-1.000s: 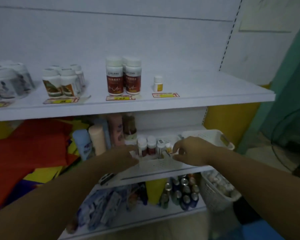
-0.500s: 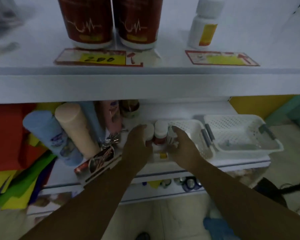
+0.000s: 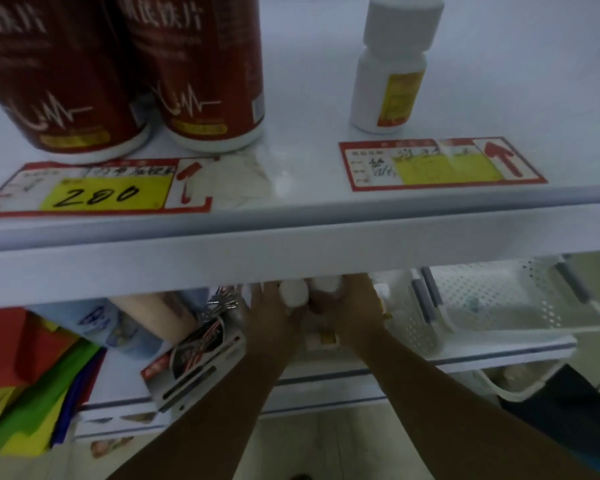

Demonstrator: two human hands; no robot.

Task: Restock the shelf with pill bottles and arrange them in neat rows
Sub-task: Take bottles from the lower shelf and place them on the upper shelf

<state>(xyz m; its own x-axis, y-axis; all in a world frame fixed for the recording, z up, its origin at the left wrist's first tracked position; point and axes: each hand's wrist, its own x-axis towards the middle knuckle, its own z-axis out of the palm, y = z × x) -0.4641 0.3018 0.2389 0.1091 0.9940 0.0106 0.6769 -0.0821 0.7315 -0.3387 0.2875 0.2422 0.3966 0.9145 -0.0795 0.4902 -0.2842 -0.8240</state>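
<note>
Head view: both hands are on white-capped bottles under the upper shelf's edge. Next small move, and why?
Probably draw both hands straight back toward you. The left hand and right hand each seem to grip a white-capped pill bottle tucked under the white upper shelf's front edge, so lifting now would likely knock them against it.

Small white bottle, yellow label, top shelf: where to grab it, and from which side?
Grip the bottle round its body just below the cap, coming from the front edge of the shelf. It stands upright and alone, bare shelf on both sides, so fingers fit left and right; the red bottles are well clear.
</note>
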